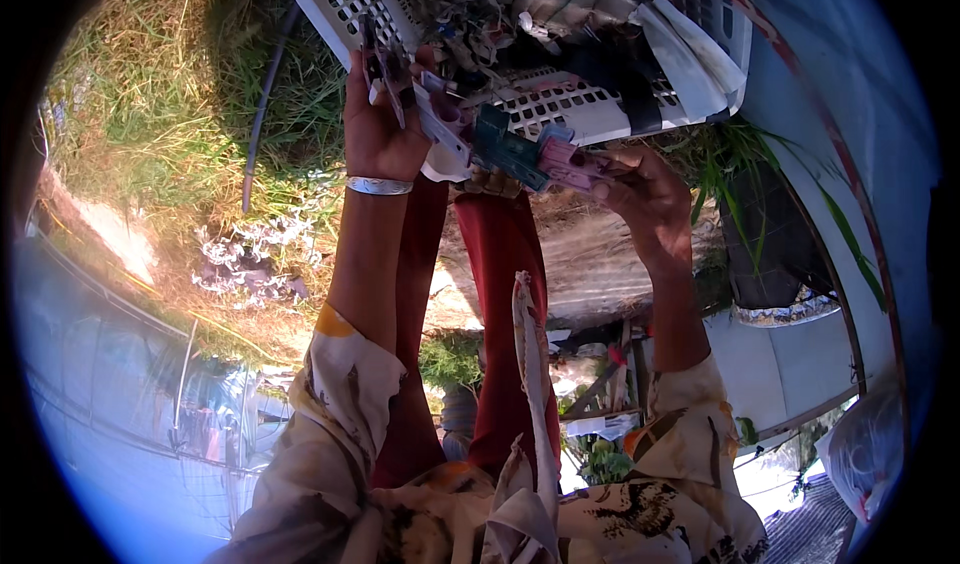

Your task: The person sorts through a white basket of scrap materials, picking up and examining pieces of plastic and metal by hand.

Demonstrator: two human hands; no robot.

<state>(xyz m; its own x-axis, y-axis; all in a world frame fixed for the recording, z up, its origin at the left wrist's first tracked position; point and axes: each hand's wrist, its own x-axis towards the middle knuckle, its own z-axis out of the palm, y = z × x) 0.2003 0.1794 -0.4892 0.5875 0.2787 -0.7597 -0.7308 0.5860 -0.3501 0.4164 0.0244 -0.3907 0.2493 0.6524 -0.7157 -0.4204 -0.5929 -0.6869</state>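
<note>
My left hand (386,132), with a silver bracelet (379,186) at the wrist, holds a few thin, flat pieces (384,76) against its fingers; their kind is hard to tell. My right hand (652,200) pinches the end of a pink plastic piece (571,165). Next to it is a dark green plastic piece (504,147). A whitish-purple piece (444,117) spans from there towards my left palm. These pieces form a slanting row between my hands, but whether they are joined is unclear. Directly beyond them stands a white perforated plastic basket (611,130).
Cloth scraps (457,23) and a folded white piece (694,61) fill the basket. My red-clad legs (502,264) are below. Grass and a dark hose (262,113) lie left. A potted plant (765,234) and a curved rusty rod (817,98) stand right.
</note>
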